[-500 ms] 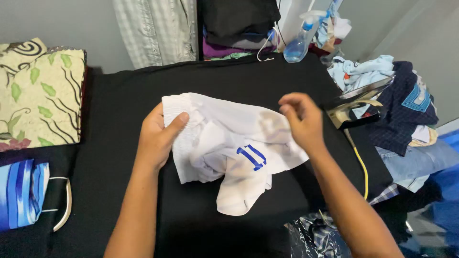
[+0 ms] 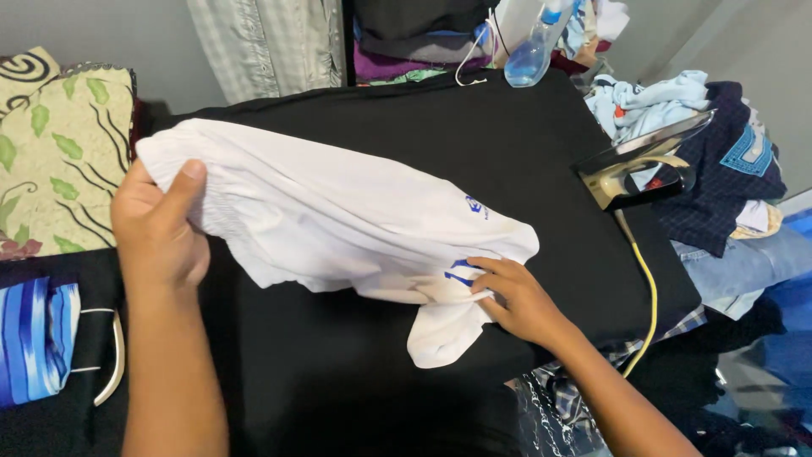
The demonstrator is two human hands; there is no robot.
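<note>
While a blue spray bottle (image 2: 533,46) stands at the far edge, our left hand (image 2: 156,224) grips the white shorts' (image 2: 338,220) waistband and our right hand (image 2: 516,296) pinches the blue-printed leg.

Spray bottle (image 2: 533,46): stands at the far edge of the black board (image 2: 474,135), right of centre. Clear plastic body, tinted blue, with a white and blue head. No label is discernible on it.

Shorts (image 2: 338,224): white, lying across the board. Two small blue printed marks near the right end.

Patch (image 2: 748,151): square, teal with a light border, on a dark garment (image 2: 719,203) at right.

No signs or screens are in view.
</note>
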